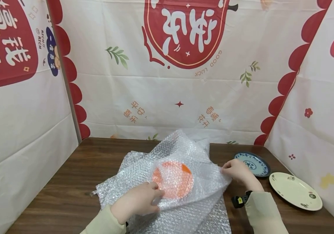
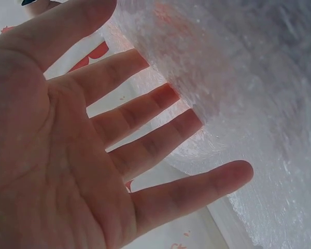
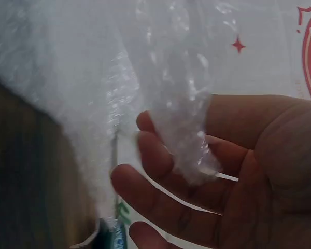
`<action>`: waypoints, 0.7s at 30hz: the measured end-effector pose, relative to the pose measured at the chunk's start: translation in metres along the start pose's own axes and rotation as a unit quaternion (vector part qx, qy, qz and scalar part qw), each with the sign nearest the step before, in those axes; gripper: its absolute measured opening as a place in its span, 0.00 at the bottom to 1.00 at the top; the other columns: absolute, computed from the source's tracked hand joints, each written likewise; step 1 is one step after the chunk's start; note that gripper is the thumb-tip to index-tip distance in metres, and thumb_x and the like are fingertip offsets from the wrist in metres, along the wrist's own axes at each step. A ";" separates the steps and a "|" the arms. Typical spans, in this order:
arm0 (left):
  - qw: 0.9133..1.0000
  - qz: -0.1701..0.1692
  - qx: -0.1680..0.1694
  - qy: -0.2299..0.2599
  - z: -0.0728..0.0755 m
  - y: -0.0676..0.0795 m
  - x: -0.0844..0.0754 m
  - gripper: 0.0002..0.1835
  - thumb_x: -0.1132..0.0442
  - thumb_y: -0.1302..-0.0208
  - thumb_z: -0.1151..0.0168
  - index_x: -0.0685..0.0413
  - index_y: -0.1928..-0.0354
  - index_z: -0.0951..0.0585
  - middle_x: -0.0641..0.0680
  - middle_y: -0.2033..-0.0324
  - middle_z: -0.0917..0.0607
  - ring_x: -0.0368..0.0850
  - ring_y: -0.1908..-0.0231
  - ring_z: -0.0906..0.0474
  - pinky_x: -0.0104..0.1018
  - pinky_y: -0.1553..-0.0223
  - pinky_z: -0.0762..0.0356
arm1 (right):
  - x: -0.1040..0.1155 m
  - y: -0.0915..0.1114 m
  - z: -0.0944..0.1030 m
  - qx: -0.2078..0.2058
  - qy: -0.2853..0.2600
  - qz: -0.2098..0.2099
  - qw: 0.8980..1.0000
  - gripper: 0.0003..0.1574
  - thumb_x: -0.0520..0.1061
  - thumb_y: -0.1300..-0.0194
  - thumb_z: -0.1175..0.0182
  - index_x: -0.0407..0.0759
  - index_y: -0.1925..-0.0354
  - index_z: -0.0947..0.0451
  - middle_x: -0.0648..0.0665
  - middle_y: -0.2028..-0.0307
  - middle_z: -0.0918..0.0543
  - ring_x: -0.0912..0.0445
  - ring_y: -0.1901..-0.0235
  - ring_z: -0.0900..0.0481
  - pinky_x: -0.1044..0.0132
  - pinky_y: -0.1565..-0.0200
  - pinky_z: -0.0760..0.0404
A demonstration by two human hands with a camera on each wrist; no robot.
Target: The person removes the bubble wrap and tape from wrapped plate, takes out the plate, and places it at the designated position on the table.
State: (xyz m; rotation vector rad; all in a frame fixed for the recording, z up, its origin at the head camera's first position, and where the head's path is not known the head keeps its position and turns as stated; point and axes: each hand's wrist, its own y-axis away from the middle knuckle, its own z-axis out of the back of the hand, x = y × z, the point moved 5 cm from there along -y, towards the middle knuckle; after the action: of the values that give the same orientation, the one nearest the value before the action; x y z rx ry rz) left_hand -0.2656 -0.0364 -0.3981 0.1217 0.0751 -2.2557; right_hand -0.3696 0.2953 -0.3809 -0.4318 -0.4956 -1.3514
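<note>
- Left hand (image 1: 140, 199): fingers extended and spread, gripping nothing; fingertips against the bubble wrap (image 1: 203, 174). Advisable: light, flat pressure here so the contents do not slide.
- Orange disc (image 1: 172, 180): at mid-table, seen through the wrap, just beyond the left fingertips. Material cannot be told; treat as breakable.
- Right hand (image 1: 240, 172): fingers curled, pinching a wrap corner. Advisable: draw the film evenly, without jerks.
- Blue-patterned plate (image 1: 251, 164) and cream plate (image 1: 295, 191): near the right forearm; elbow clearance advised.
</note>
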 end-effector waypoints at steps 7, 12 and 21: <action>1.000 0.002 0.000 0.015 -0.004 0.002 0.002 0.27 0.46 0.45 0.30 0.41 0.43 0.20 0.48 0.51 0.22 0.45 0.55 0.23 0.39 0.56 0.22 | -0.018 -0.008 -0.021 0.054 0.027 -0.030 0.998 0.08 0.41 0.46 0.32 0.38 0.70 0.21 0.46 0.75 0.24 0.52 0.74 0.29 0.60 0.72 0.26; 1.000 0.001 -0.011 0.007 -0.004 0.001 0.003 0.26 0.45 0.46 0.30 0.40 0.44 0.19 0.46 0.52 0.22 0.45 0.56 0.23 0.40 0.58 0.21 | -0.022 -0.009 -0.023 0.047 0.063 -0.052 0.996 0.17 0.44 0.50 0.28 0.39 0.69 0.26 0.45 0.73 0.25 0.51 0.73 0.29 0.60 0.72 0.27; 1.000 0.013 -0.018 0.012 0.004 0.000 0.007 0.26 0.45 0.47 0.29 0.35 0.45 0.20 0.43 0.50 0.22 0.42 0.57 0.22 0.41 0.63 0.20 | 0.019 -0.003 -0.006 -0.041 0.145 0.014 0.989 0.36 0.51 0.53 0.25 0.34 0.48 0.22 0.33 0.57 0.23 0.42 0.60 0.27 0.48 0.65 0.21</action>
State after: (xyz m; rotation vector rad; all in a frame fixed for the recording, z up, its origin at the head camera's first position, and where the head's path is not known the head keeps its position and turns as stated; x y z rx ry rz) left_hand -0.2705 -0.0420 -0.3947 0.1304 0.1275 -2.2252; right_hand -0.3690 0.2760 -0.3754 -0.3009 -0.1947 -1.3831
